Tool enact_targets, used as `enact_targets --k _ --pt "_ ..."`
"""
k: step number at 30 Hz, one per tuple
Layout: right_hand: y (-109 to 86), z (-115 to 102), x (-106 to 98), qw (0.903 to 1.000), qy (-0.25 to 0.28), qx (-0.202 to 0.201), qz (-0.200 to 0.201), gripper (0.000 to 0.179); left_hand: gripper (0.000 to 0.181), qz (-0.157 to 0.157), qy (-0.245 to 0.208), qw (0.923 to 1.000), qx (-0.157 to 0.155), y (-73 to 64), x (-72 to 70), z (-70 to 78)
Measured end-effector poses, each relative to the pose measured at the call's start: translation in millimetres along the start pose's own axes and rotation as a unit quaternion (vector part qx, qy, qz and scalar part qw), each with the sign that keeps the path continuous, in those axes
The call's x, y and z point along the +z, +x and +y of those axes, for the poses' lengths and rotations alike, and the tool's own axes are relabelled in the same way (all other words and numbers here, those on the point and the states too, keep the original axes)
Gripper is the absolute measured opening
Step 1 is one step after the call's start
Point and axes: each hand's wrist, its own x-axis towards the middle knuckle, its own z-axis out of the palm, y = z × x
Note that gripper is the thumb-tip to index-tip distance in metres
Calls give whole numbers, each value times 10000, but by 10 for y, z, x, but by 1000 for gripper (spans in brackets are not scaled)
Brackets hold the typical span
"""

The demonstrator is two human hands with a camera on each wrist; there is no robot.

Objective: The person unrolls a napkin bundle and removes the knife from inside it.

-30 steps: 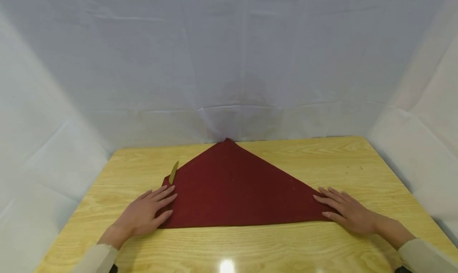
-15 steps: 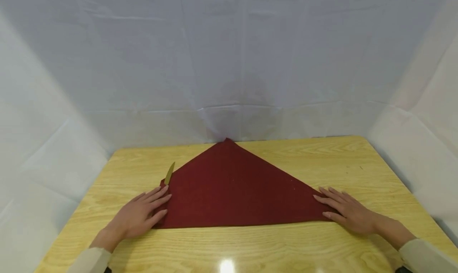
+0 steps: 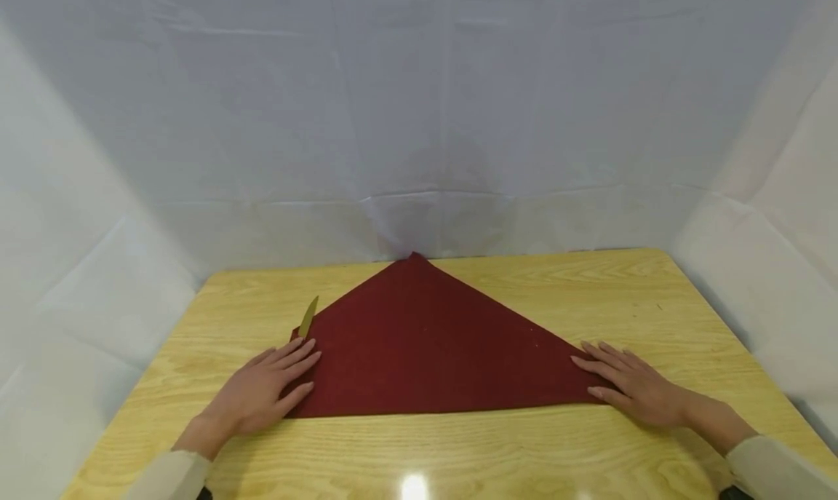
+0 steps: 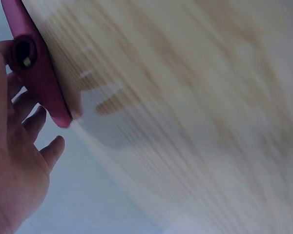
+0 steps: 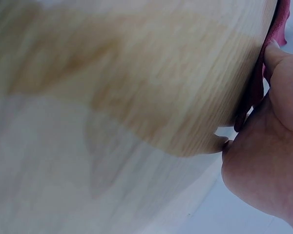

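Observation:
A dark red cloth napkin [image 3: 425,347] lies as a wide triangle, its peak at the table's back edge. From its left end, which is rolled over, sticks the gold blade of a table knife [image 3: 308,316]; the rest is hidden. My left hand [image 3: 258,389] rests on that roll with fingers extended. In the left wrist view, the end of the rolled napkin [image 4: 49,92] shows a round hollow with something yellowish inside, beside the hand [image 4: 14,165]. My right hand [image 3: 644,391] lies with extended fingers on the napkin's right corner, also visible in the right wrist view.
The wooden table [image 3: 497,456] extends around the napkin on all sides but the back. White sheeting [image 3: 445,121] hangs behind it and on both sides. Bright light reflects off the table near its front.
My left hand has shifted a little left, and the knife and the rolled end of the napkin have shifted with it. The hand's fingers then moved slightly right. My right hand stays in place.

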Motion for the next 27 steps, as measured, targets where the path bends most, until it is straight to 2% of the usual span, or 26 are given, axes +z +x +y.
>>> enact_targets --k 6,14,21,27 --pt "40 -17 10 9999 76 -38 -58 44 50 -159 36 9997 174 -19 -2 61" --pt "60 -25 18 10000 24 -81 -34 44 45 -117 236 9994 234 -111 -54 6" --pt "49 -15 44 10000 24 -68 -44 44 46 -169 191 9997 -6 -177 -35 -74" --pt "48 3 49 9999 79 -69 -41 44 46 -154 72 9998 -58 -215 -41 -116"
